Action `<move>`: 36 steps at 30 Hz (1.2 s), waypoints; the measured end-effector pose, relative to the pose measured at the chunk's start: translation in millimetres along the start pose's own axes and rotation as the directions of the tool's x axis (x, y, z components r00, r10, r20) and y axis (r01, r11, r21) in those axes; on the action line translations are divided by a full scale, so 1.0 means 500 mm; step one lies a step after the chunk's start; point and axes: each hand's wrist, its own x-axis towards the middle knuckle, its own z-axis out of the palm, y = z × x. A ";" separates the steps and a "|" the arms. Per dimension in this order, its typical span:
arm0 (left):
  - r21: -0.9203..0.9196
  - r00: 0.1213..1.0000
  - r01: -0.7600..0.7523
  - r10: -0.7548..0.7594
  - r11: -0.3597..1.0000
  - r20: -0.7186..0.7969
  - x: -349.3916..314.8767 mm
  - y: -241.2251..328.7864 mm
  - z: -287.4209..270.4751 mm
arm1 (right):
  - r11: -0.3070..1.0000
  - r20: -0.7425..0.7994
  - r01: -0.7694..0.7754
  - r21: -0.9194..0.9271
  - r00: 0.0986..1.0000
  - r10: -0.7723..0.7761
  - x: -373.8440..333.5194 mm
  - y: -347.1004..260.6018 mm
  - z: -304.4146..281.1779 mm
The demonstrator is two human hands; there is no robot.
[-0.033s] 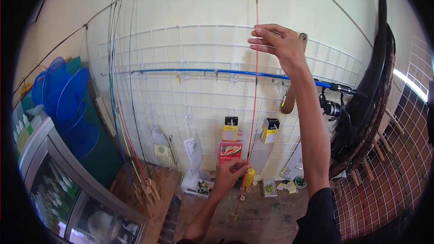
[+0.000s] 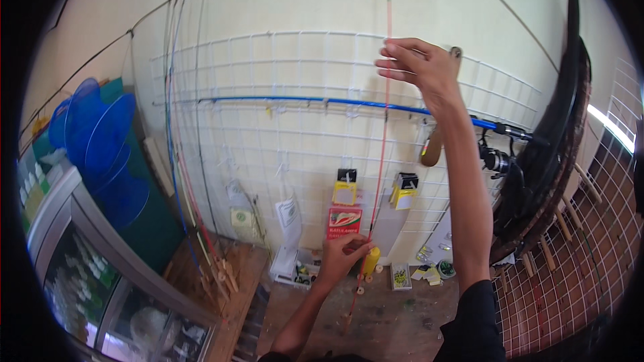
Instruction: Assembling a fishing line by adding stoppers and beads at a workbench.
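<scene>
A thin red fishing rod [image 2: 389,17] stands nearly upright in front of me, running from the top of the picture to a wooden end low down. Raised high, my right hand [image 2: 426,70] pinches the rod between thumb and forefinger, with its other fingers spread loosely. Lower down, my left hand [image 2: 343,255] has its thumb and forefinger closed on the same rod. A yellow bottle [image 2: 371,261] stands just beyond the left fingertips. Red packets [image 2: 343,219] hang behind that hand.
A blue rod [image 2: 268,98] with a reel [image 2: 495,160] lies across the white wire grid [image 2: 295,60]. Slim rods [image 2: 184,194] lean at left, near blue nets [image 2: 100,141] and a glass cabinet [image 2: 100,241]. Dark bags [image 2: 543,161] hang right. Small boxes [image 2: 400,278] sit on the wooden surface.
The view has shifted a little, so the wall and its goods appear slightly further right. Both hands keep about the same hold on the red rod.
</scene>
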 end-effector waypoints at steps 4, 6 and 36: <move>-0.062 0.999 0.037 -0.037 0.997 -0.012 -0.042 0.000 -0.006 | 0.979 0.061 -0.141 -0.146 0.987 0.151 -0.075 0.028 -0.003; -0.077 0.996 0.074 -0.077 0.994 -0.038 -0.052 -0.011 0.002 | 0.967 0.075 -0.168 -0.190 0.980 0.185 -0.112 0.043 -0.015; -0.125 0.941 0.339 -0.337 0.932 0.038 -0.296 -0.228 0.000 | 0.916 0.290 -0.386 -0.110 0.869 0.401 -0.362 0.205 0.068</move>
